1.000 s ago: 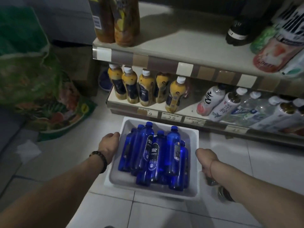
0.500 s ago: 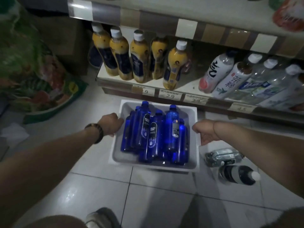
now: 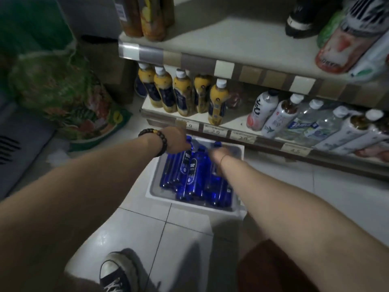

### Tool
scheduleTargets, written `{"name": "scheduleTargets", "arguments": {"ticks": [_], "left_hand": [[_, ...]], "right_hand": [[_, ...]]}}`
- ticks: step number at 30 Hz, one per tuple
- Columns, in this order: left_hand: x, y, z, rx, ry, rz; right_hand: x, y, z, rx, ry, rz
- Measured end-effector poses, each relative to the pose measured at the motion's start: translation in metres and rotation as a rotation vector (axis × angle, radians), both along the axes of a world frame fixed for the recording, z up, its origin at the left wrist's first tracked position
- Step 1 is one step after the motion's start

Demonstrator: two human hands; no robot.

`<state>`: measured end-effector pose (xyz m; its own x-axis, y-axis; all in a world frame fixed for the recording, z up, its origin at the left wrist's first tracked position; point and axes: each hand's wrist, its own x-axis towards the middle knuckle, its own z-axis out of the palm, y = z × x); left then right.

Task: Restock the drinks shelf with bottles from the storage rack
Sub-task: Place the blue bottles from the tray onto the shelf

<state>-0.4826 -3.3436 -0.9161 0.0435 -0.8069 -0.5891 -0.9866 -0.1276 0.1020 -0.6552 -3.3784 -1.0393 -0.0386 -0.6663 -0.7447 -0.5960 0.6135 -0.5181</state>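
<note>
A white bin point(image 3: 154, 180) sits on the tiled floor in front of the low drinks shelf point(image 3: 233, 122), packed with several blue bottles point(image 3: 195, 173) lying neck-first toward the shelf. My left hand point(image 3: 175, 140), with a bead bracelet at the wrist, lies over the bin's far left corner, against the cap of a blue bottle point(image 3: 188, 141). Its fingers curl downward out of sight. My right hand point(image 3: 220, 153) is blurred above the bottle necks in the middle of the bin, and its grip is unreadable.
Several yellow bottles point(image 3: 181, 95) stand at the shelf's left end, with white and clear bottles point(image 3: 280, 116) leaning to the right. An upper shelf point(image 3: 242, 43) overhangs. A green sack point(image 3: 63, 98) lies left of the bin. My shoe point(image 3: 115, 272) is near the bottom edge.
Both hands have left the bin's side rims and moved inward and forward onto the bottle tops. The bin now rests on the floor by the shelf.
</note>
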Motion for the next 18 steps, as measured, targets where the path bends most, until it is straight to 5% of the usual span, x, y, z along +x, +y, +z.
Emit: {"name": "scheduleTargets", "arguments": {"ticks": [5,11,15,18], "left_hand": [[-0.004,-0.010,0.064,-0.028,-0.169,0.017],[-0.011,-0.009,0.083,0.002,-0.238,0.004],[-0.009,-0.015,0.030,0.057,-0.160,0.165],[-0.012,-0.006,-0.029,0.065,0.077,0.492]], "right_hand": [[-0.002,0.007,-0.007,0.047,0.258,0.308],[-0.010,0.000,0.000,0.032,0.203,0.368],[-0.014,-0.017,0.014,0.123,0.081,0.315],[-0.011,-0.021,0.003,0.151,0.047,0.198]]}}
